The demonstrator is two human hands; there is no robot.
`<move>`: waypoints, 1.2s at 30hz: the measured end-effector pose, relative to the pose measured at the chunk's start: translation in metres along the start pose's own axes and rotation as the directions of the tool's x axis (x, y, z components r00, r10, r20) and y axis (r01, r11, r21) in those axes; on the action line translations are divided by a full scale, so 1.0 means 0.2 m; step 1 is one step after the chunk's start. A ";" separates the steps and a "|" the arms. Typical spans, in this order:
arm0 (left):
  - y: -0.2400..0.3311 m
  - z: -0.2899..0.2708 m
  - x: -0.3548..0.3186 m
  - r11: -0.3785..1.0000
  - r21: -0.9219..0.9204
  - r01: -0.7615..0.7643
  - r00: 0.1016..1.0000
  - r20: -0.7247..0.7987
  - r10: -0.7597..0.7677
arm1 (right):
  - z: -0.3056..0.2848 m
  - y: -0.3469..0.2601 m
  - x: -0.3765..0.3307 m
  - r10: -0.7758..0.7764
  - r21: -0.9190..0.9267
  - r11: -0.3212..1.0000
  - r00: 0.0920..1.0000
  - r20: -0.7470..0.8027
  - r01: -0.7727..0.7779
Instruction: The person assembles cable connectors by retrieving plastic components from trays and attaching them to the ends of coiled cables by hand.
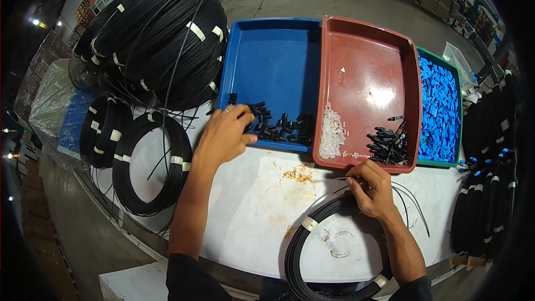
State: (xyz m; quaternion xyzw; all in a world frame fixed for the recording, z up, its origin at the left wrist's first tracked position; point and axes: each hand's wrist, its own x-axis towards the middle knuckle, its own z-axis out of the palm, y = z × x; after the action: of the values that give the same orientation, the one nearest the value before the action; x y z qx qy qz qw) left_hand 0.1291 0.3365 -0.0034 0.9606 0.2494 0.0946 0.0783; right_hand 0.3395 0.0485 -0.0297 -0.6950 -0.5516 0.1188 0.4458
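- The left hand point(225, 134) reaches forward over the near edge of the shallow blue plastic tray point(273, 56), fingers curled narrow into the heap of small black plastic connector pieces point(281, 128); whether a piece is pinched between the fingertips cannot be told
- Those black pieces lie jumbled along the tray's near wall, pointing every way, with no common axis
- The right hand point(372, 187) rests on the white worktable point(251, 212), thumb and fingers closed narrow on the thin black cable end point(341, 178)
- The cable end sticks out of the fist toward the person's left, its long axis roughly level across the table, tip just short of the brown stain
- It belongs to the coil of thin black cable bound with white tape point(312, 245), lying flat at the table's near edge below the right hand
- The reddish-brown plastic tray point(368, 56) sits touching the blue one on its right, holding a patch of small white clips point(332, 131) and a cluster of black plugs point(387, 144)
- A green tray of blue plastic pieces point(439, 106) stands further right
- Large stacked coils of black cable point(161, 33) fill the far left
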 end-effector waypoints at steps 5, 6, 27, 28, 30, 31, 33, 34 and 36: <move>0.07 0.02 0.12 0.970 -0.154 -0.188 0.966 -0.205 0.155 | 0.00 0.01 0.00 -0.030 -0.029 0.999 1.000 0.008 0.030; 0.08 0.05 0.15 0.958 -0.150 -0.245 0.960 -0.179 0.217 | 0.00 0.01 0.00 -0.024 -0.032 0.999 1.000 0.017 0.025; 0.12 -0.01 0.21 0.961 -0.152 -0.230 0.973 -0.049 0.225 | -0.01 0.00 -0.01 -0.017 -0.004 1.000 1.000 -0.003 0.017; 0.12 0.00 0.21 0.967 -0.132 -0.218 0.976 -0.041 0.214 | -0.01 0.00 -0.01 -0.018 -0.003 1.000 1.000 -0.003 0.018; 0.11 0.01 0.21 0.972 -0.115 -0.207 0.978 -0.035 0.204 | 0.00 0.01 -0.01 -0.051 0.000 0.999 0.998 -0.021 0.051; 0.09 0.02 0.22 0.970 -0.137 -0.199 0.980 -0.040 0.195 | 0.00 0.01 -0.01 -0.051 -0.002 0.999 0.998 -0.021 0.051; 0.08 0.02 0.22 0.969 -0.159 -0.189 0.982 -0.044 0.185 | -0.01 0.00 -0.01 0.008 0.001 1.000 1.000 0.019 -0.008; 0.08 0.01 0.21 0.977 -0.146 -0.155 0.988 -0.025 0.153 | -0.01 0.00 -0.01 0.008 0.001 1.000 1.000 0.019 -0.008; 0.10 0.01 0.21 0.983 -0.138 -0.124 0.992 -0.003 0.125 | 0.00 0.02 -0.01 -0.047 -0.003 0.999 0.999 -0.016 0.047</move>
State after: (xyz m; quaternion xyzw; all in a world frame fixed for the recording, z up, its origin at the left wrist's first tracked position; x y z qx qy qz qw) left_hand 0.1744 0.3405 0.0048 0.9668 0.1816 0.1136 0.1390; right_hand 0.3413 0.0470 -0.0323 -0.6832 -0.5644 0.1021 0.4520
